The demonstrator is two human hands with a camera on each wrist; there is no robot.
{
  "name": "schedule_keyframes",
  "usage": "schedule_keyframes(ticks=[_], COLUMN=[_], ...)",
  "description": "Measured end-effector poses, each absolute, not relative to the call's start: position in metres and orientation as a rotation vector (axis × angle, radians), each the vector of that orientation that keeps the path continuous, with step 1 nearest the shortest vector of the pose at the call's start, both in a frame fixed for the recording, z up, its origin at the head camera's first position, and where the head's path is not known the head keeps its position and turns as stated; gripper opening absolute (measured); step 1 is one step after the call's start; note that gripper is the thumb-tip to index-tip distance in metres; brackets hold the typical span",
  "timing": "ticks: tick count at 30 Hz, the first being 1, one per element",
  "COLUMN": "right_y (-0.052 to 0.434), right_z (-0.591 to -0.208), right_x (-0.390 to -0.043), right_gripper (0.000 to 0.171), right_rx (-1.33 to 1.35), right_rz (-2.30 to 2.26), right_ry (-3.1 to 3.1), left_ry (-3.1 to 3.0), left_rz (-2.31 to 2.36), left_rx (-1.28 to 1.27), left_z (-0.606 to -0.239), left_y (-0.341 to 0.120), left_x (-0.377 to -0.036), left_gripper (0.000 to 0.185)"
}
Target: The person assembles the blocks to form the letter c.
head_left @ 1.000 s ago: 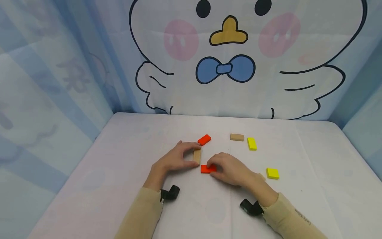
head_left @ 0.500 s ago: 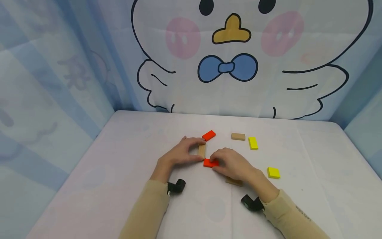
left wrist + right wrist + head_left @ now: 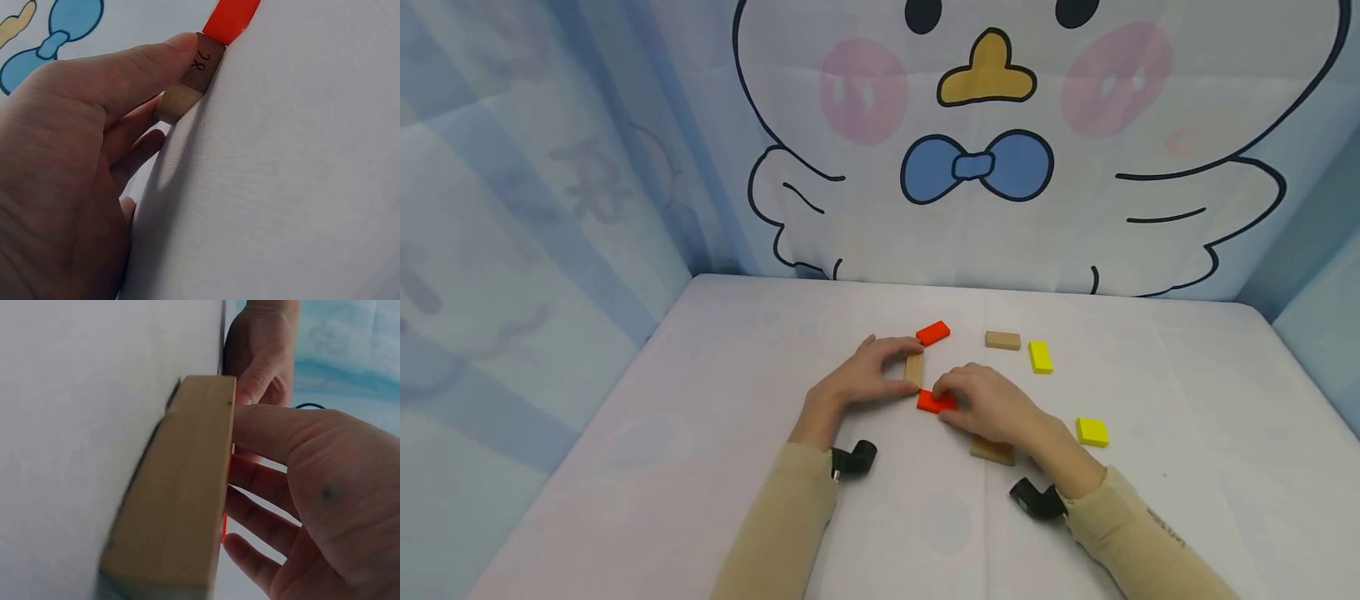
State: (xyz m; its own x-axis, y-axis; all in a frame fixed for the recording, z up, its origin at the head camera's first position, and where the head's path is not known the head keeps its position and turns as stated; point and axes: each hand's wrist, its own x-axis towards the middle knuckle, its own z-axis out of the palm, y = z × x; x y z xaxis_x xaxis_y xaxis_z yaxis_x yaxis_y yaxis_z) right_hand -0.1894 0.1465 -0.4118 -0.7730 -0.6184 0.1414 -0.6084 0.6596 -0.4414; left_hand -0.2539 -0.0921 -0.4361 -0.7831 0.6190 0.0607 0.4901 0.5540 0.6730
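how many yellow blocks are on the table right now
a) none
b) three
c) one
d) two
d: the head view shows one yellow block beside the far tan block and a second yellow block nearer, to the right of the right hand; no other yellow piece shows.

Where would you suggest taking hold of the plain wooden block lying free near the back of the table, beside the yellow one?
Probably from above, pinching the wooden block across its two long side faces. It lies flat, so its broad faces cannot be pinched, and its long sides look clear; the yellow block lies just off its right end.
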Motion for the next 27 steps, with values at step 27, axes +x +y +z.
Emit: schedule_keyframes(ticks=[27], right_y=[0.1532], right_z=[-0.4081], right_x=[-0.1935], right_gripper=[0.022], right_rx=[-0.933], right_rz=[-0.738], right_ry=[2.821], left_ry=[2.644], left_rz=[1.054], left_rx=[0.898], left_z=[-0.4374], left_y=[-0.0876], left_x=[-0.2577], left_gripper=[0.052])
